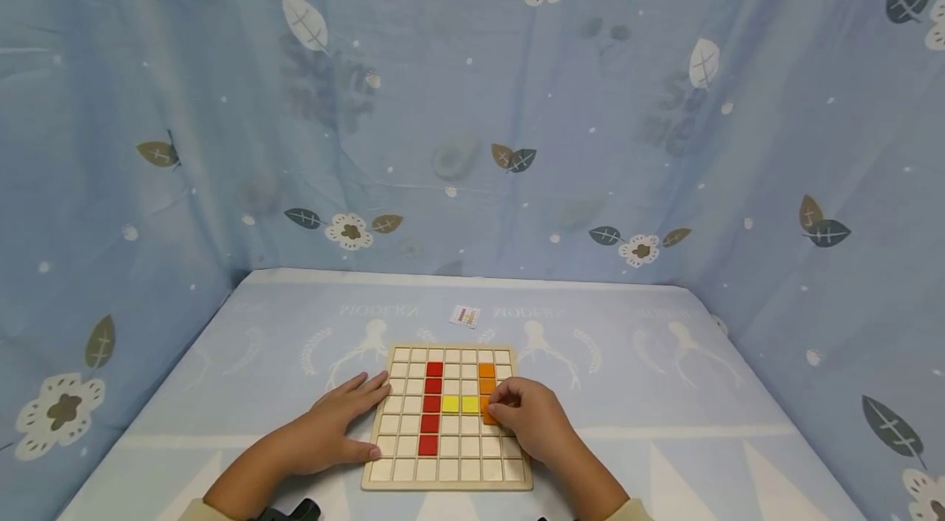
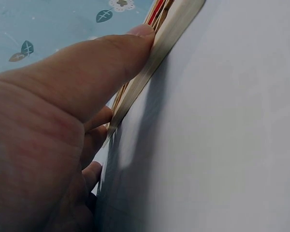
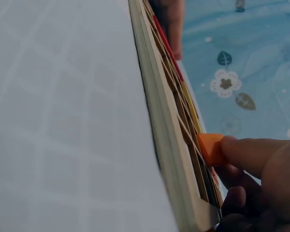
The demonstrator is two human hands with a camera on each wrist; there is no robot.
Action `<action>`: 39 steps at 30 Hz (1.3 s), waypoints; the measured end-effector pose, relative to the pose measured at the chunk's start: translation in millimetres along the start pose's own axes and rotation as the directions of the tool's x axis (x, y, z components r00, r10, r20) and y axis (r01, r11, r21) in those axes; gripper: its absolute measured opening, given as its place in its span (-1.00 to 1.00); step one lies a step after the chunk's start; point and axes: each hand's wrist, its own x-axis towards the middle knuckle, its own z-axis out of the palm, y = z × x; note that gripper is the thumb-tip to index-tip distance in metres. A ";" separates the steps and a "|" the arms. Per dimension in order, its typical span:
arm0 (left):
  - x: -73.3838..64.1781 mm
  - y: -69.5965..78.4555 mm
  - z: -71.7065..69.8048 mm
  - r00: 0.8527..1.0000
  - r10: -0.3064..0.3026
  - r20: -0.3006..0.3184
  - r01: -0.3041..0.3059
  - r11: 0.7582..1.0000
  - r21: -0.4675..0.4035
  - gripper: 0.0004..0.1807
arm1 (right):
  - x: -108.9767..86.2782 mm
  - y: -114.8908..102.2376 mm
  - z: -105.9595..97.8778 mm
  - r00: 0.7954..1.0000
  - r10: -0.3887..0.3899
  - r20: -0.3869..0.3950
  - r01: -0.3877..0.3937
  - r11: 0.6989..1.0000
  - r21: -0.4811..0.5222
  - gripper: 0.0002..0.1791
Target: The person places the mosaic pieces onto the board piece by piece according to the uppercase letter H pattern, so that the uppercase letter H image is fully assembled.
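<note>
A wooden grid board (image 1: 447, 469) lies on the table. On it, several red square tiles (image 1: 430, 423) form a column, and two yellow tiles (image 1: 450, 404) run rightward from its middle. Orange tiles (image 1: 486, 371) line a column further right. My right hand (image 1: 537, 422) pinches an orange tile (image 3: 211, 149) between thumb and fingers, tilted over the board at the lower end of that column. Spread along the board's left edge, my left hand (image 1: 325, 429) touches the rim with its fingertips, and its thumb (image 2: 111, 60) rests on the edge.
Beyond the board lies a small card (image 1: 465, 316) printed with a coloured grid pattern. A pale patterned cloth covers the table (image 1: 627, 365). Blue floral curtains (image 1: 443, 94) hang behind and at both sides. A dark object (image 1: 299, 511) shows by the left forearm.
</note>
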 end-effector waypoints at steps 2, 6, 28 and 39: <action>-0.2 0.4 -0.3 1.000 0.003 0.001 -0.003 1.000 0.000 0.08 | 0.1 1.0 1.6 1.000 0.002 -0.005 -0.002 1.000 -0.022 -0.88; -0.5 1.7 -0.8 1.000 0.002 0.003 -0.002 1.000 0.000 0.08 | -0.6 2.5 2.3 1.000 -0.012 0.010 0.012 0.998 -0.068 -0.87; -2.4 -3.2 -0.4 1.000 0.000 -0.004 0.000 1.000 0.009 0.10 | -7.0 1.5 -0.8 0.994 -0.077 0.076 0.090 0.977 -0.192 -0.91; -0.9 -2.8 -2.2 1.000 0.027 0.006 -0.027 1.000 0.006 0.09 | -9.9 -1.3 -7.8 0.988 -0.111 0.109 0.137 0.952 -0.272 -0.84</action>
